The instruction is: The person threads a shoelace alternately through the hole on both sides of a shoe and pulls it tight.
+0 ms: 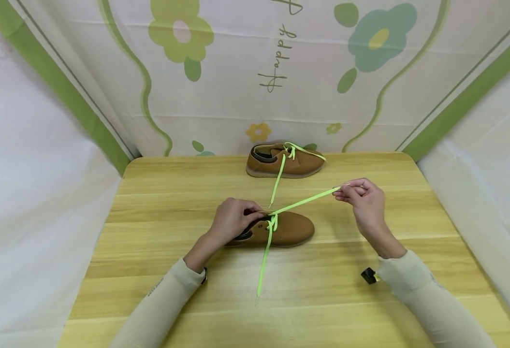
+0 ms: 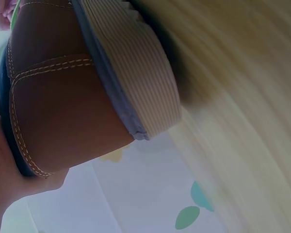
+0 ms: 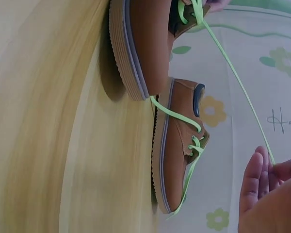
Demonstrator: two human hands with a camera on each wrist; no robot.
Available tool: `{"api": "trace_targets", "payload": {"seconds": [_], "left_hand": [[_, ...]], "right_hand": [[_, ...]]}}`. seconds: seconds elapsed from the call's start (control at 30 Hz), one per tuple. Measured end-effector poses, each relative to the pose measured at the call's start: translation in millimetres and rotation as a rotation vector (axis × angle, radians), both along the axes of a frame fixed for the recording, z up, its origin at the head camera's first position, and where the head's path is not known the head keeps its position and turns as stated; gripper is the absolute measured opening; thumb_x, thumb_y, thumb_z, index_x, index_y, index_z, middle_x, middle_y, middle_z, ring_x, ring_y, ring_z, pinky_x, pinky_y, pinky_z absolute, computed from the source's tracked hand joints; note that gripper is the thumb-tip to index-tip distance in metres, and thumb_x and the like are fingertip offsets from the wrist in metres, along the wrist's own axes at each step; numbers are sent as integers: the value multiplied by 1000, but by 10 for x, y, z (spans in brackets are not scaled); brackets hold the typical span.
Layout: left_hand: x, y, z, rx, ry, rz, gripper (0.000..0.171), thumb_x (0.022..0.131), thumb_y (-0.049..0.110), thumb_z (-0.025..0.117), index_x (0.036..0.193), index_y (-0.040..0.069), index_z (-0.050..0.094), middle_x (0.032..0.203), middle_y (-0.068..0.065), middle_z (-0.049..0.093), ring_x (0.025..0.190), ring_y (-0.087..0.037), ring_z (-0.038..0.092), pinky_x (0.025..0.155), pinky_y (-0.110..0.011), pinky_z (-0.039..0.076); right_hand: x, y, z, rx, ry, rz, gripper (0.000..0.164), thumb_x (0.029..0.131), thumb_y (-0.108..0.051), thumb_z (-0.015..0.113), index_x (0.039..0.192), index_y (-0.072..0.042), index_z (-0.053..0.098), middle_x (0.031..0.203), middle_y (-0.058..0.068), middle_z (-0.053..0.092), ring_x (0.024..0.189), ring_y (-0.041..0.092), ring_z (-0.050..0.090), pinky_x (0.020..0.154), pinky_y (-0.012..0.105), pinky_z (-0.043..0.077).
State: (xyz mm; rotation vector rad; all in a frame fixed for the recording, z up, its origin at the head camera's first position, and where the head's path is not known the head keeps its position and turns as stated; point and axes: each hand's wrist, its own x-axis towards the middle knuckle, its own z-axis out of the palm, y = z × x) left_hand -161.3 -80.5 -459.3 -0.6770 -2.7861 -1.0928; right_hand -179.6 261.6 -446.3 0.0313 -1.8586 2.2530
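A brown shoe point(image 1: 296, 229) with a neon-green shoelace point(image 1: 307, 199) lies on the wooden table, toe pointing right. My left hand point(image 1: 230, 222) grips the shoe's upper edge by the lacing. In the left wrist view, the shoe's brown heel point(image 2: 63, 116) hides most of that hand's fingers. One lace end is pinched between thumb and fingers of my right hand point(image 1: 370, 205), which holds it up to the right of the shoe. That stretch is pulled straight, as the right wrist view also shows. The other lace end point(image 1: 262, 270) hangs over the near side onto the table.
A matching brown shoe point(image 1: 302, 166) stands at the table's back edge, its green lace point(image 1: 278, 181) trailing forward. Behind it hangs a white curtain point(image 1: 237, 87) with printed flowers. A small black object point(image 1: 368, 275) shows beside the right sleeve.
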Motion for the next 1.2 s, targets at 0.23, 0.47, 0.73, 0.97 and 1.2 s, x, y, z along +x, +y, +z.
{"api": "trace_targets", "payload": {"seconds": [0.23, 0.47, 0.73, 0.97, 1.2], "left_hand": [[11, 11, -10, -4, 5, 7, 4, 93, 20, 84, 95, 22, 87, 91, 6, 81, 78, -12, 75, 70, -36, 58], [19, 13, -35, 14, 55, -7, 5, 92, 18, 85, 95, 20, 87, 94, 6, 82, 79, -10, 76, 69, -35, 58], [46, -2, 35, -3, 36, -18, 6, 93, 17, 84, 98, 17, 86, 96, 4, 82, 79, -11, 75, 70, -34, 58], [99, -50, 92, 0, 89, -5, 12, 91, 10, 85, 102, 13, 85, 100, 1, 82, 89, -16, 77, 78, -37, 60], [234, -99, 119, 18, 213, -29, 3, 92, 11, 84, 95, 11, 84, 93, 0, 81, 87, -16, 77, 78, -35, 62]], "right_hand": [[-36, 2, -16, -46, -10, 41, 5, 99, 10, 66, 97, 6, 63, 88, 12, 79, 78, 20, 79, 74, 32, 63], [-66, -76, 22, -129, -74, 162, 11, 104, 8, 59, 98, 0, 63, 96, 16, 80, 83, 21, 79, 78, 33, 63], [-59, -166, 67, -58, -88, 216, 5, 101, 3, 68, 106, 4, 70, 94, 8, 79, 85, 17, 78, 78, 30, 63], [-24, -208, 89, 156, -56, 274, 11, 101, -3, 71, 110, 1, 76, 97, 7, 79, 87, 14, 76, 80, 29, 63], [-5, -321, 110, 334, 76, 331, 14, 103, 1, 67, 112, 10, 72, 95, 9, 78, 86, 13, 77, 78, 29, 63]]}}
